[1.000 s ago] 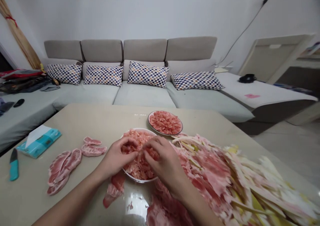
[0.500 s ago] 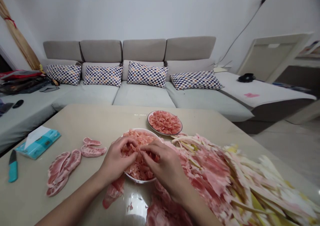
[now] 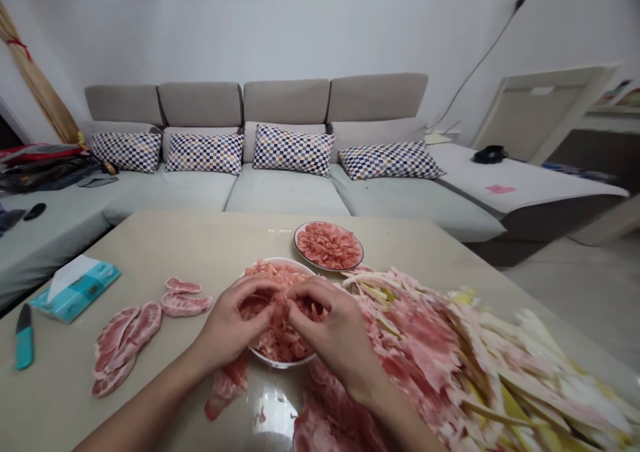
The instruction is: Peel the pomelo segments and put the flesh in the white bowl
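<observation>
Both of my hands hover over a white bowl heaped with pink pomelo flesh. My left hand and my right hand have their fingers curled and pinched together on a piece of pomelo flesh above the bowl. Behind it, a second white plate holds more peeled pink pieces. Several unpeeled pomelo segments lie on the table to my left.
A large pile of pink and yellow-white peel and membrane covers the table's right side. A blue tissue pack and a teal-handled knife lie at far left. A grey sofa with checked cushions stands behind the table.
My fingers have shifted slightly on the piece over the bowl, and both hands sit a little lower and closer together. The view has tipped slightly.
</observation>
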Demonstrator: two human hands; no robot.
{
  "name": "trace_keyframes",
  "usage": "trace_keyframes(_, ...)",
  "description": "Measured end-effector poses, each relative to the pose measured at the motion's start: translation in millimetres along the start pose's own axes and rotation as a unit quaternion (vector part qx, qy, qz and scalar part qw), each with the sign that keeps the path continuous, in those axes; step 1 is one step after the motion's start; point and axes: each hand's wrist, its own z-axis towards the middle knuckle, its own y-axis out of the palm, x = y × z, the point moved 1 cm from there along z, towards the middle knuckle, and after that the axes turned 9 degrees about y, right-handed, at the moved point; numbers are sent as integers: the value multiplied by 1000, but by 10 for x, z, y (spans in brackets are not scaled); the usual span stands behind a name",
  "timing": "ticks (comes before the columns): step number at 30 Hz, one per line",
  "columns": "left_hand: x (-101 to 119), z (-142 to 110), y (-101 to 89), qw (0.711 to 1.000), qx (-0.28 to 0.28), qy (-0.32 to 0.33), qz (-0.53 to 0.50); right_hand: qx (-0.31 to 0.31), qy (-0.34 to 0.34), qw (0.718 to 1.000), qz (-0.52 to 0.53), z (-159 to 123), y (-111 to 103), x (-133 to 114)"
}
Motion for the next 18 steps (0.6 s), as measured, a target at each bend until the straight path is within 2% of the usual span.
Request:
trace_keyframes(5, 28, 18, 18, 993, -9, -72, -95, 9, -33, 999, -15, -38, 34, 13)
trace_keyframes(8, -22, 17, 30, 987, 21, -95, -125, 3, -51, 998, -22, -71, 76, 11)
trace_keyframes(11, -59, 7, 23, 989, 36, -96, -111, -7, -60, 998, -14, -81, 96, -2)
trace_keyframes(14, -55, -4, 3, 993, 32, -76, -80, 15, -59, 998, -7, -60, 62, -22)
trace_keyframes(18, -31, -1, -21, 995, 21, -78, -56, 6, -15, 1000, 24, -7, -33, -41)
